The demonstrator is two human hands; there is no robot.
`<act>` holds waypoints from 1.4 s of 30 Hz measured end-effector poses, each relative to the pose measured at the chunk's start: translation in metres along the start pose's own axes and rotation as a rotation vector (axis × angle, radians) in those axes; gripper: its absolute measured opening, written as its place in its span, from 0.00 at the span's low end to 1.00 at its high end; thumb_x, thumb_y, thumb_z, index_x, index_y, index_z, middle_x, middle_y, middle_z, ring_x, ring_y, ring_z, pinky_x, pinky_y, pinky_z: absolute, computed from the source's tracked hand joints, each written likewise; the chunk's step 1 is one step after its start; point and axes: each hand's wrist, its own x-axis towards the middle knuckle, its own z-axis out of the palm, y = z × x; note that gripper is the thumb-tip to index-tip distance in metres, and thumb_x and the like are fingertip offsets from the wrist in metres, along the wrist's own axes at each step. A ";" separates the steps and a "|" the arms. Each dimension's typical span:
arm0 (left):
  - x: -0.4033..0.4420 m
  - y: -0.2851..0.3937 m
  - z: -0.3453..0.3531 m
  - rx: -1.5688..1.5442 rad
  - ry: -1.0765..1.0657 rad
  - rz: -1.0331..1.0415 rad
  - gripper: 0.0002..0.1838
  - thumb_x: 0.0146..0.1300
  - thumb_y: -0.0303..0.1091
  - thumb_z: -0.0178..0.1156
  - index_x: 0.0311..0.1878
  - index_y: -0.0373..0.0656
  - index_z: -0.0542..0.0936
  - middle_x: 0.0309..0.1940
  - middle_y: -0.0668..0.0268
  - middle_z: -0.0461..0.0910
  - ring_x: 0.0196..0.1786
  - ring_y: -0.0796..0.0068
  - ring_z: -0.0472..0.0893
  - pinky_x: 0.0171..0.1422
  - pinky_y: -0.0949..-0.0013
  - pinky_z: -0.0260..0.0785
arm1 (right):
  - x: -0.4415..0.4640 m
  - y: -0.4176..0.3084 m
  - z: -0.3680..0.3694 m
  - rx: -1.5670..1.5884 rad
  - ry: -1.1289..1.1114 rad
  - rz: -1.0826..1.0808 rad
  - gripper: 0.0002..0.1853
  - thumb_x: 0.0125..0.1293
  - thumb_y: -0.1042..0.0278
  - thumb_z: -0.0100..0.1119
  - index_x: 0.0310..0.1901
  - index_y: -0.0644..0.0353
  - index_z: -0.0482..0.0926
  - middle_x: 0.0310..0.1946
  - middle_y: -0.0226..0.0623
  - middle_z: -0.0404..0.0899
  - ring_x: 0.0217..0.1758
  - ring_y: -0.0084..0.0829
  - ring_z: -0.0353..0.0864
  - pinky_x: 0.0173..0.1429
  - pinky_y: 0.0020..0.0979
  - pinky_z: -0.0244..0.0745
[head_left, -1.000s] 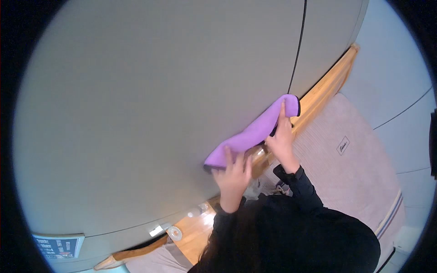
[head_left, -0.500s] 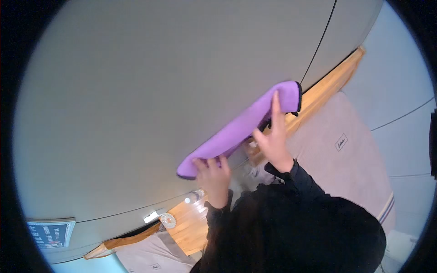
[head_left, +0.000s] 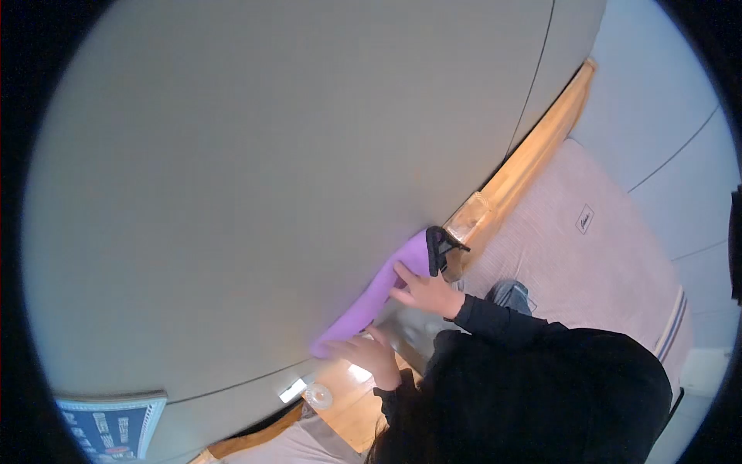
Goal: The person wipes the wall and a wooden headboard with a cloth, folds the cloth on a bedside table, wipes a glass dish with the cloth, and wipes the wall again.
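Observation:
A long purple padded piece (head_left: 369,303) lies slanted against the grey wall, with a black clip-like part (head_left: 439,251) at its upper right end. My left hand (head_left: 367,356) grips its lower end, fingers pressed along the edge and slightly blurred. Nearer the black part, my right hand (head_left: 430,294) holds the lower edge, its fingertips on the purple surface. The underside of the piece is mostly hidden by my hands.
To the right are a wooden headboard (head_left: 537,155) and a bed with a pink cover (head_left: 568,240). Below my left hand, a wooden bedside surface (head_left: 352,406) carries a clear round dish (head_left: 318,396). A blue sign (head_left: 116,429) hangs on the wall at lower left.
The purple piece and both hands have moved down in the view. The black part at its right end has come into plain sight. The camera view has shifted too.

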 end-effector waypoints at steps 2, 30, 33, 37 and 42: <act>-0.004 -0.006 0.002 -0.085 -0.069 0.014 0.41 0.68 0.41 0.54 0.71 0.24 0.46 0.70 0.25 0.38 0.70 0.19 0.47 0.70 0.33 0.50 | -0.010 0.005 -0.001 -0.006 -0.029 0.045 0.31 0.57 0.54 0.68 0.61 0.52 0.73 0.51 0.47 0.77 0.55 0.51 0.74 0.61 0.49 0.68; -0.002 0.038 0.030 -0.094 0.115 0.236 0.09 0.58 0.23 0.59 0.42 0.35 0.76 0.51 0.51 0.73 0.54 0.45 0.72 0.58 0.50 0.65 | -0.089 0.102 -0.024 0.112 -0.268 0.126 0.32 0.58 0.78 0.54 0.67 0.58 0.66 0.32 0.46 0.76 0.39 0.48 0.76 0.51 0.45 0.72; -0.027 0.054 0.018 -0.237 -0.017 0.161 0.12 0.57 0.20 0.56 0.45 0.36 0.77 0.50 0.51 0.74 0.54 0.48 0.72 0.57 0.49 0.67 | -0.129 0.127 -0.031 0.202 -0.341 0.116 0.24 0.59 0.77 0.56 0.59 0.58 0.75 0.34 0.46 0.80 0.39 0.47 0.79 0.46 0.43 0.74; -0.080 0.064 0.006 -0.174 -0.027 0.079 0.14 0.53 0.20 0.57 0.44 0.37 0.78 0.46 0.56 0.75 0.52 0.52 0.73 0.55 0.54 0.69 | -0.152 0.148 -0.054 0.321 -0.503 0.110 0.13 0.62 0.71 0.59 0.49 0.60 0.82 0.38 0.48 0.83 0.42 0.48 0.82 0.46 0.41 0.76; -0.170 0.072 -0.029 -0.076 -0.115 -0.141 0.13 0.53 0.22 0.55 0.43 0.41 0.76 0.39 0.58 0.74 0.48 0.56 0.74 0.50 0.56 0.69 | -0.183 0.186 -0.054 0.439 -0.806 0.062 0.10 0.63 0.65 0.61 0.44 0.59 0.83 0.36 0.48 0.83 0.39 0.51 0.82 0.43 0.41 0.76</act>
